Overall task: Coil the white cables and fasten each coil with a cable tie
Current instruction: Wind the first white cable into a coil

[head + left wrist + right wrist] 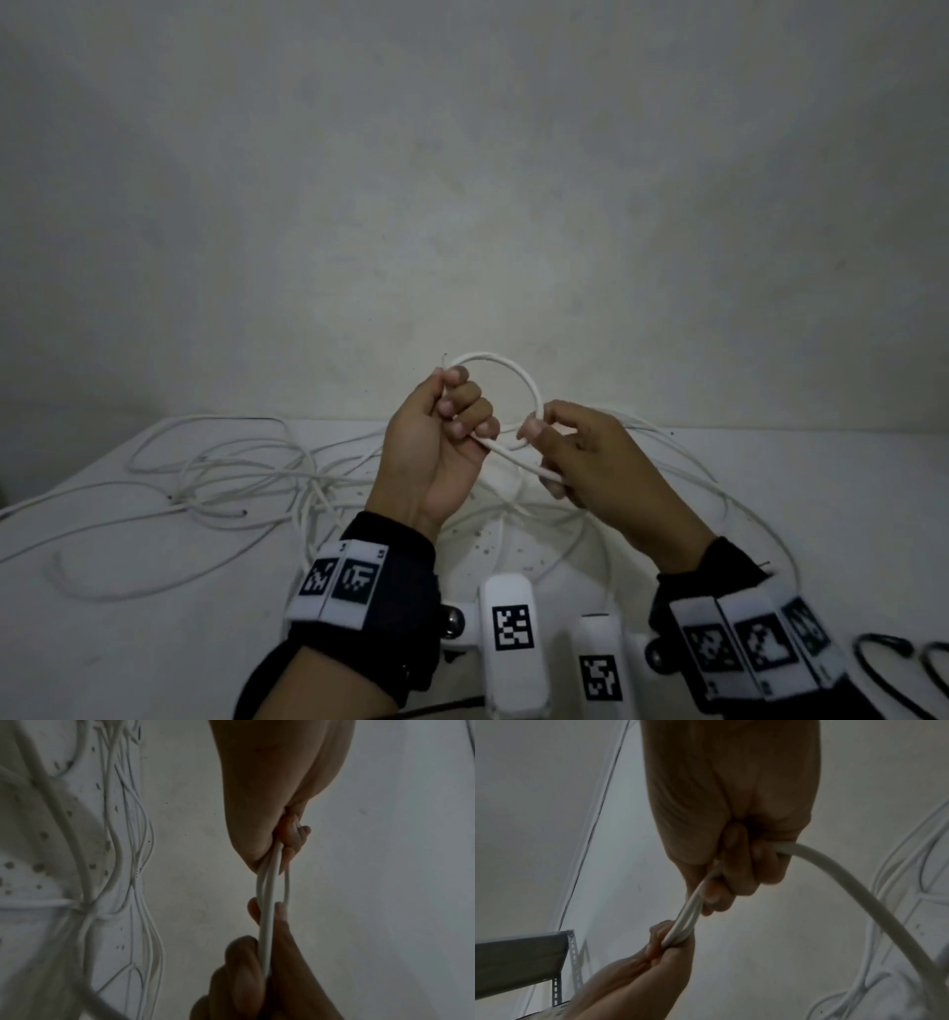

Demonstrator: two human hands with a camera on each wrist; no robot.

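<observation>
A white cable (515,366) forms one small loop held in the air above the table. My left hand (454,408) grips the loop's left side and the cable's end in curled fingers. On the right side of the loop, my right hand (539,434) pinches the cable between thumb and forefinger, and the strand runs on through its curled fingers. In the left wrist view the left hand (285,845) holds the strands (267,912) from above and the right hand (257,963) from below. From the right hand (734,874) the cable (859,894) trails down to the table.
Several loose white cables (231,473) lie tangled across the white table (154,658), mostly left of and under my hands. Two black cable ties (883,660) lie at the table's near right. A grey metal shelf (521,961) stands off to one side. A pale wall rises behind.
</observation>
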